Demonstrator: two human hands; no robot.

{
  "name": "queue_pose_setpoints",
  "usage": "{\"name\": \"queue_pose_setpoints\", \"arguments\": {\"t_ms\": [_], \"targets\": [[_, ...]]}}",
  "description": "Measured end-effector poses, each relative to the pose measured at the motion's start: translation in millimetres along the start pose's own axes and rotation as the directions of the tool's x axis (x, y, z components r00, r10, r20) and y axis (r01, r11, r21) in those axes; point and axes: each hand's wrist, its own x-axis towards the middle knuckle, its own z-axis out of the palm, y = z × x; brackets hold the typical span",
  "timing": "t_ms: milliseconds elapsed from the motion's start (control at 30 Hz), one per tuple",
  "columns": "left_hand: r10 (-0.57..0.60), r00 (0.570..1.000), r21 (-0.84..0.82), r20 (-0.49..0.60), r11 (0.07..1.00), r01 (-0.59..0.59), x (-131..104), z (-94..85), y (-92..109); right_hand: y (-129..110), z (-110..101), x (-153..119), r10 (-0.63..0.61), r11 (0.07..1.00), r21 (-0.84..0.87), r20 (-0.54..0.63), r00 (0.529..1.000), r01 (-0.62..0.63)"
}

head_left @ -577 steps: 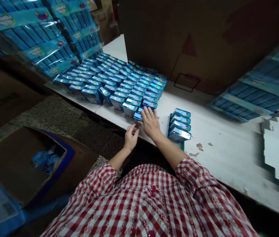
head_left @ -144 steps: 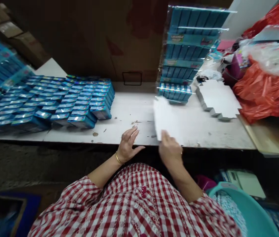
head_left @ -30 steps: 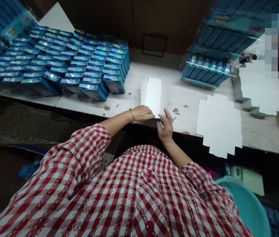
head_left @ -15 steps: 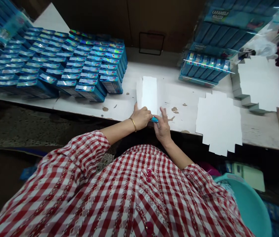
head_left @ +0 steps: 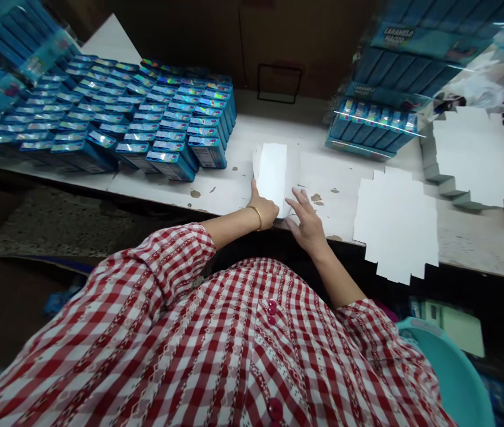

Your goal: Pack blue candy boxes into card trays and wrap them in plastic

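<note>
A narrow white carton [head_left: 273, 172] lies lengthwise at the front edge of the white table [head_left: 243, 196]. My left hand [head_left: 264, 209] is wrapped round its near left part, with the thumb along the left side. Close to the carton's near right corner is my right hand [head_left: 307, 228], its fingers spread and nothing in it. Flat white die-cut card [head_left: 396, 222] lies to the right, hanging a little over the table edge. Further right is a stack of similar card [head_left: 478, 154].
Rows of blue boxes [head_left: 171, 166] stand on the left of the table. Clear packs of blue boxes [head_left: 370, 127] are piled at the back right. A wire stand [head_left: 279, 83] is at the back, and a turquoise basin [head_left: 452, 367] sits low at the right.
My right hand has moved right, off the carton's near end, and its fingers have spread. The blue flap seen between my hands is now out of sight. The view has shifted slightly.
</note>
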Motion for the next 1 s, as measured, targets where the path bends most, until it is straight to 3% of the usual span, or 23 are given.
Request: {"name": "queue_pose_setpoints", "arguments": {"t_ms": [100, 167, 267, 367, 467, 567, 667, 767, 900, 1000], "targets": [[0.013, 0.999, 0.100, 0.044, 0.995, -0.017, -12.4, -2.9, -4.4, -5.2, -13.1, 7.1, -0.065, 0.985, -0.157, 0.061, 0.996, 0.074], [0.033, 0.999, 0.081, 0.022, 0.996, -0.034, -17.5, -5.5, -4.9, -10.4, -15.9, 13.2, -0.100, 0.959, -0.252, 0.141, 0.985, 0.134], [-0.030, 0.999, 0.063, 0.042, 0.998, 0.027, -14.8, -7.4, -2.0, -13.8, -13.4, 21.6, -0.107, 0.919, -0.341, 0.265, 0.958, 0.197], [-0.109, 0.989, 0.076, 0.097, 0.992, 0.102, -6.5, -8.1, 1.0, -8.9, -13.7, 27.4, -0.109, 0.901, -0.373, 0.300, 0.948, 0.221], [-0.106, 0.985, 0.049, 0.136, 0.994, 0.100, -8.3, -11.1, -1.1, -5.8, -22.9, 32.6, -0.131, 0.882, -0.395, 0.316, 0.940, 0.256], [-0.010, 0.999, -0.083, -0.031, 0.997, 0.007, -24.0, -16.3, -11.5, -17.5, -31.8, 39.4, -0.150, 0.849, -0.426, 0.374, 0.915, 0.313], [-0.019, 0.935, -0.210, -0.353, 0.976, -0.060, -38.2, -18.8, -30.6, -39.0, -25.4, 49.5, -0.118, 0.816, -0.471, 0.430, 0.895, 0.335], [-0.109, 0.852, -0.283, -0.513, 0.958, -0.047, -36.1, -14.7, -55.1, -53.2, -2.2, 58.5, 0.032, 0.826, -0.503, 0.491, 0.871, 0.254], [-0.326, 0.773, -0.446, -0.544, 0.893, 0.062, -10.2, -6.7, -86.1, -58.2, 29.5, 52.1, 0.118, 0.864, -0.447, 0.629, 0.769, 0.233], [-0.537, 0.764, -0.627, -0.359, 0.744, 0.229, 12.3, -4.1, -99.7, -69.3, 39.3, 27.3, 0.055, 0.870, -0.407, 0.643, 0.763, 0.280]]}}
